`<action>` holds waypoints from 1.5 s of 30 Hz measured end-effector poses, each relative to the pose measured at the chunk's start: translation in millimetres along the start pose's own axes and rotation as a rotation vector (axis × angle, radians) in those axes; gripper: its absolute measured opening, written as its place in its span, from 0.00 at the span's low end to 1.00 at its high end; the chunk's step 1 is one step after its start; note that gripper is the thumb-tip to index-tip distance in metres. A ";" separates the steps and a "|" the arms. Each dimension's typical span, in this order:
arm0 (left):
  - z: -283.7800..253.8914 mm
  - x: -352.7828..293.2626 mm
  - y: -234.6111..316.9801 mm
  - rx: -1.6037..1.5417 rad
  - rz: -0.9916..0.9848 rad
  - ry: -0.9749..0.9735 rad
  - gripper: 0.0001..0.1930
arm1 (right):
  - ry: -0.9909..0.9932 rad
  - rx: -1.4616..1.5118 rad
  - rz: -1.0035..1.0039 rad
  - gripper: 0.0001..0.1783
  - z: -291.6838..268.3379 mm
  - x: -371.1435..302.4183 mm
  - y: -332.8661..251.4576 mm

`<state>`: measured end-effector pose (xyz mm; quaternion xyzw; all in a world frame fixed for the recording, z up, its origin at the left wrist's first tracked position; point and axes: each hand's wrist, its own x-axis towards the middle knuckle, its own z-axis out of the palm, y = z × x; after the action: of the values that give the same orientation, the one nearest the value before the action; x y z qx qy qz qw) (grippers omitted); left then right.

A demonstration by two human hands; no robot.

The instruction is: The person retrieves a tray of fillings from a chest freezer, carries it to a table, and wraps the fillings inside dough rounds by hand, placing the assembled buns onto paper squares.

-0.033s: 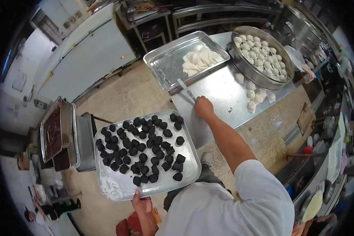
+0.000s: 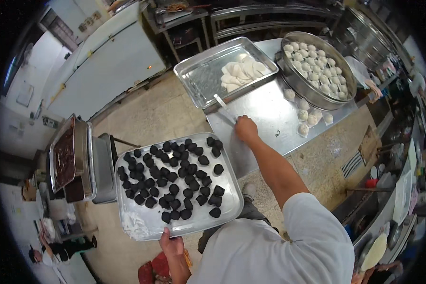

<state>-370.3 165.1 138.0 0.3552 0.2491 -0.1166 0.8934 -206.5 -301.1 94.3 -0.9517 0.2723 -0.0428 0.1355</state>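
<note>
My left hand [image 2: 172, 244] grips the near rim of a metal tray [image 2: 228, 208], its thumb over the edge and its fingers underneath. Many small dark balls [image 2: 188, 193] are spread over this tray, and white powder [image 2: 135, 226] coats its near left corner. Out to the front right, my right hand [image 2: 246, 128] is closed on the end of a narrow metal spatula [image 2: 226, 108] above the steel table [image 2: 260, 106]. Beyond the blade, a second metal tray [image 2: 199, 80] holds overlapping round white dough wrappers [image 2: 241, 73].
A round steamer [image 2: 312, 91] full of white buns stands at the table's far right, with several more buns [image 2: 303, 115] beside it. Stacked pans [image 2: 91, 161] of dark paste stand at left. A white chest freezer [image 2: 113, 61] lies beyond. Another person [image 2: 57, 253] is at lower left.
The whole view has shifted very slightly. Both hands keep their grips, and the balls, wrappers and buns stay in place.
</note>
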 end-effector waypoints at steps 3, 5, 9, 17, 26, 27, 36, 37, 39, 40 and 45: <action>-1.0 -1.9 -14.2 -0.004 -0.019 0.002 0.24 | 0.119 0.109 -0.078 0.08 -21.5 0.3 1.5; 15.4 -0.9 -38.9 -0.015 -0.052 -0.073 0.25 | 0.159 0.188 -0.221 0.07 -43.3 -1.5 29.6; 50.3 9.3 -85.7 -0.052 -0.115 -0.140 0.24 | 0.180 0.437 -0.279 0.06 -90.5 -28.2 81.6; 75.0 55.0 -174.5 -0.122 -0.295 -0.145 0.18 | 0.045 0.672 -0.009 0.05 -142.9 -149.8 155.2; 124.1 61.6 -225.6 0.435 -0.627 -0.423 0.31 | 0.116 0.801 0.275 0.06 -122.5 -224.4 184.5; 132.2 62.8 -230.0 0.475 -0.664 -0.442 0.33 | 0.091 0.818 0.281 0.06 -122.2 -223.9 183.2; 158.0 50.3 -203.1 0.892 -0.929 -0.909 0.30 | 0.053 0.892 0.237 0.04 -99.7 -227.1 151.8; 155.3 55.9 -194.6 0.920 -0.875 -0.980 0.28 | 0.010 0.921 0.221 0.05 -96.1 -227.7 146.0; 151.5 65.4 -166.4 0.894 -0.801 -0.989 0.27 | -0.017 0.893 0.232 0.06 -86.3 -231.3 135.0; 152.7 69.8 -151.3 0.862 -0.725 -0.995 0.25 | -0.017 0.929 0.205 0.06 -78.0 -233.9 131.0; 140.0 111.5 -91.0 0.839 -0.642 -0.868 0.20 | 0.070 0.845 0.275 0.04 -62.0 -231.0 87.0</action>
<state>-260.0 -0.9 114.0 0.5010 -0.1048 -0.5945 0.6202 -456.0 -264.2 127.6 -0.7656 0.3594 -0.1642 0.5077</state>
